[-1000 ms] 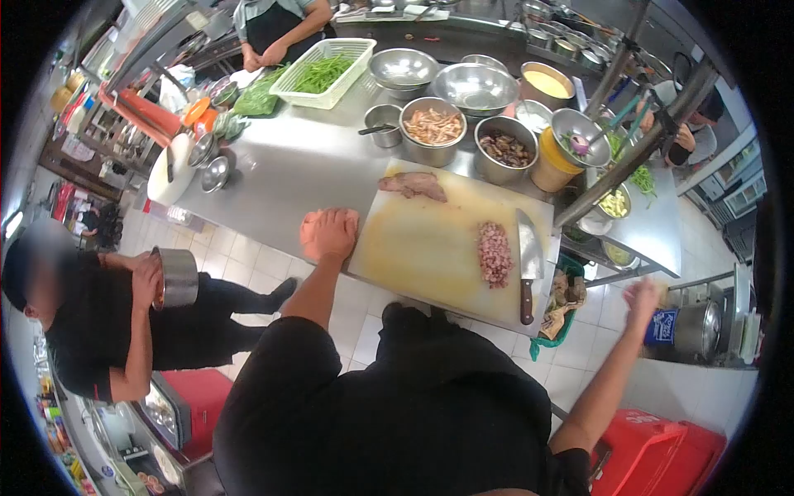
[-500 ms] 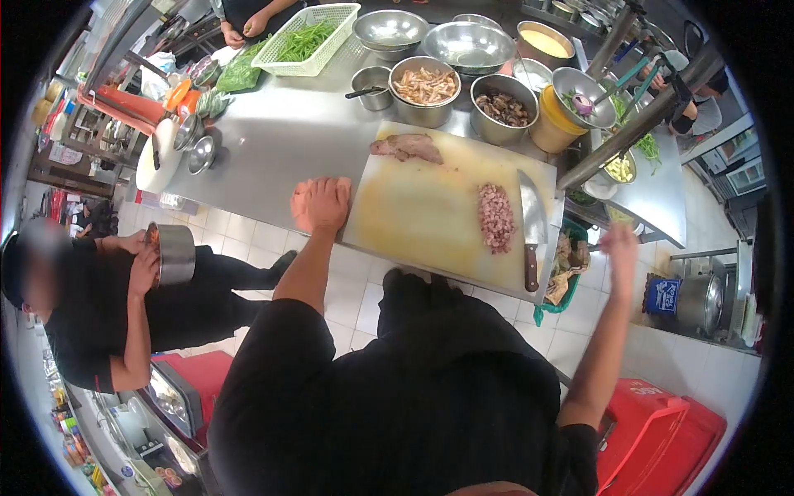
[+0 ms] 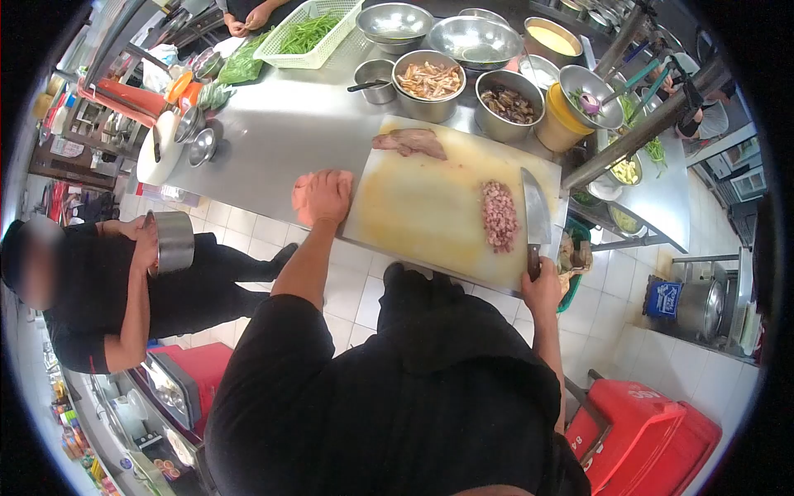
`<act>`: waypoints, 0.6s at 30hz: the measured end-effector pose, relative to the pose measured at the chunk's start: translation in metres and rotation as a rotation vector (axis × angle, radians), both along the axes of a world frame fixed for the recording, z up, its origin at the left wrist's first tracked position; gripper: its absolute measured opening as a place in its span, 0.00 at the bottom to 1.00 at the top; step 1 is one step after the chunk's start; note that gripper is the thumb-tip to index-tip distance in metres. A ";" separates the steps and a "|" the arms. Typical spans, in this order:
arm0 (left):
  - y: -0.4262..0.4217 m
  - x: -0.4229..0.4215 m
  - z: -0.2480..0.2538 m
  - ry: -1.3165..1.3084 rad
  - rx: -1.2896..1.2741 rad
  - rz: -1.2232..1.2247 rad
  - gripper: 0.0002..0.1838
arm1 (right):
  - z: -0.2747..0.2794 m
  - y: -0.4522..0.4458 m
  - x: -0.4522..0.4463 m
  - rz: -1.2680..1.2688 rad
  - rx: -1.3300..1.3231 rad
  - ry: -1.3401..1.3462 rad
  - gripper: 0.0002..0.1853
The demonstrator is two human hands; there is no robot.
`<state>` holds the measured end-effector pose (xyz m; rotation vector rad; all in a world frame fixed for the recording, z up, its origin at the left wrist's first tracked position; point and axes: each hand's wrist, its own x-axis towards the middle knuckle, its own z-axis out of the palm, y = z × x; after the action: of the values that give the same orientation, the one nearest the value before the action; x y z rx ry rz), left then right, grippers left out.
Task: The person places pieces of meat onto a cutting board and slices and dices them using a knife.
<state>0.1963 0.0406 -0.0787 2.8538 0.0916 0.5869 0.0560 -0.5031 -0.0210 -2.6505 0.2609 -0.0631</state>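
My right hand is closed around the brown handle of a cleaver-like kitchen knife, whose broad blade lies flat along the right side of the white cutting board. Beside the blade is a pile of diced pinkish meat. A larger piece of cooked-looking meat lies near the board's far left corner. My left hand rests with fingers laid out on a bunched pink cloth at the table's front edge, just left of the board.
Behind the board stand pots of sliced food and dark mushroom-like pieces, plus metal bowls. A green-bean basket sits at the back. At left a person holds a pot. A metal post slants at right.
My right hand has come from the right, off the board, to the knife handle and closed on it. My left hand stays on the cloth, its fingers flatter. The person at left has shifted slightly.
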 end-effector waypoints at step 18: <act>0.002 -0.002 0.007 -0.009 0.042 -0.033 0.20 | 0.042 0.016 -0.012 -0.117 0.848 0.163 0.15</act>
<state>0.1941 0.0423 -0.0719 2.8865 0.0317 0.6022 0.0439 -0.4871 0.0206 -1.7961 0.3912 0.1877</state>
